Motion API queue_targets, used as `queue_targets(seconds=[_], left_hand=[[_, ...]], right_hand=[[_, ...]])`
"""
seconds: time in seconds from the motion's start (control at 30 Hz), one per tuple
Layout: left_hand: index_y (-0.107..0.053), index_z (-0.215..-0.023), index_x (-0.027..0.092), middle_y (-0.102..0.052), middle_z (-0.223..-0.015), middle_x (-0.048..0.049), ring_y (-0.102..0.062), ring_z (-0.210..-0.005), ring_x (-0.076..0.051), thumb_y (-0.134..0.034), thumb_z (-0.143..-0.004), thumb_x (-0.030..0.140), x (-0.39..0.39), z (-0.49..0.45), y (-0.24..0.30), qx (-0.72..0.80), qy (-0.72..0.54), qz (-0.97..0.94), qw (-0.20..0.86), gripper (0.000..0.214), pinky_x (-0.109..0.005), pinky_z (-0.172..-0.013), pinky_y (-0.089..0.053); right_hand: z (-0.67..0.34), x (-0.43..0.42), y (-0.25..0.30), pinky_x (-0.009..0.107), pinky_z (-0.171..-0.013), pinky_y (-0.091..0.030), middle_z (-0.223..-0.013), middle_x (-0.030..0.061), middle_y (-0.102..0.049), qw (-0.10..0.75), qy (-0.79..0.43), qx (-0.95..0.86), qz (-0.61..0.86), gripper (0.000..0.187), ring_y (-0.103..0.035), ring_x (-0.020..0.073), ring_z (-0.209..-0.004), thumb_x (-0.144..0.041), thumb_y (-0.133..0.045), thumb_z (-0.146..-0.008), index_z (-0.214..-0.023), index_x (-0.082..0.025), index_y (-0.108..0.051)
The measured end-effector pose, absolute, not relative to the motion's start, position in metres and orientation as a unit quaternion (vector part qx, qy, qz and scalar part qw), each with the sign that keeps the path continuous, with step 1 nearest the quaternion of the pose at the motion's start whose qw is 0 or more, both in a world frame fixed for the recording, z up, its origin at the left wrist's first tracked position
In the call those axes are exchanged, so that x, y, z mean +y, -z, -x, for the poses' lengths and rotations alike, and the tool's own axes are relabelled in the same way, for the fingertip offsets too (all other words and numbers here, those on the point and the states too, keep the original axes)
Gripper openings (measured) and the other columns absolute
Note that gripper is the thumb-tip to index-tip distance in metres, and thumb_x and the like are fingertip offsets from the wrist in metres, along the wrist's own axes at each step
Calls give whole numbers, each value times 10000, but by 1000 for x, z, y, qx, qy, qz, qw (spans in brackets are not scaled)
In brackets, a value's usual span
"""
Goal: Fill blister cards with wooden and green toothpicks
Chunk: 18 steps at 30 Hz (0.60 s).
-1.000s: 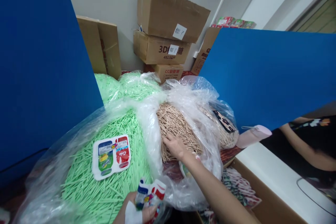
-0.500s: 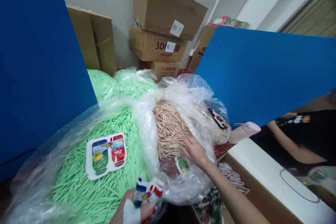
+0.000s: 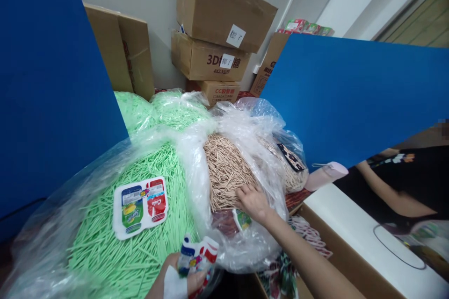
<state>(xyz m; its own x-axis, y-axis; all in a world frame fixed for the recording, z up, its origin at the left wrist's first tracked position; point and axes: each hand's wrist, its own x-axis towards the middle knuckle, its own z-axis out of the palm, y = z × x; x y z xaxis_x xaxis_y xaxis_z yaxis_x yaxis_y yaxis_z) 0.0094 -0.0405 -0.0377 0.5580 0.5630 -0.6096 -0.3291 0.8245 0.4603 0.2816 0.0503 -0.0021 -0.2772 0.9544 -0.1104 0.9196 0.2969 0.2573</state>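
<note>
My right hand (image 3: 253, 202) rests on the pile of tan sticks (image 3: 228, 173) inside an open clear plastic bag (image 3: 261, 135), fingers bent down among the sticks; what they grip is hidden. My left hand (image 3: 182, 280), at the bottom edge, is closed on a printed pack with blue, white and red panels (image 3: 198, 254). A second printed pack showing two bottle shapes (image 3: 141, 206) lies on the heap of green sticks (image 3: 122, 252) to the left, in its own clear bag.
Blue boards stand left (image 3: 52, 93) and right (image 3: 351, 93). Stacked cardboard boxes (image 3: 217, 32) lean on the back wall. A pale pink bottle (image 3: 326, 175) lies by the right board. Another person's arm (image 3: 389, 191) shows at right. An open carton with printed packs (image 3: 308, 238) sits below.
My right hand shifted from the left part of the tan pile to its lower right edge, then slid slightly back left. The left hand with its pack stayed put.
</note>
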Motion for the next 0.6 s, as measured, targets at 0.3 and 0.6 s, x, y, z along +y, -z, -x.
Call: queue_targets(seconds=[0.3,0.6], left_hand=[[-669,-714,77,-619,-611,-81,-637,-815,-286,-817,-579,149,-40,9,41,363,-259,-237,863,213,-296,-743,-548],[-657,-644,89,-580,-600,-51,-605,-707,-222,-772,-678,200,-45,8,25,367,-265,-309,837,163,-267,-688,-512]], right_hand=[[-274,52,11,449,-867,-365,-985,142,-618,128,-84,807,-571,154,-532,291,-968,-256,-525,-894,-977,-153,-605],[-258,47,16,324,-793,-392,-946,57,-667,142,-47,852,-501,148,-594,204,-906,-150,-489,-905,-936,-213,-619]])
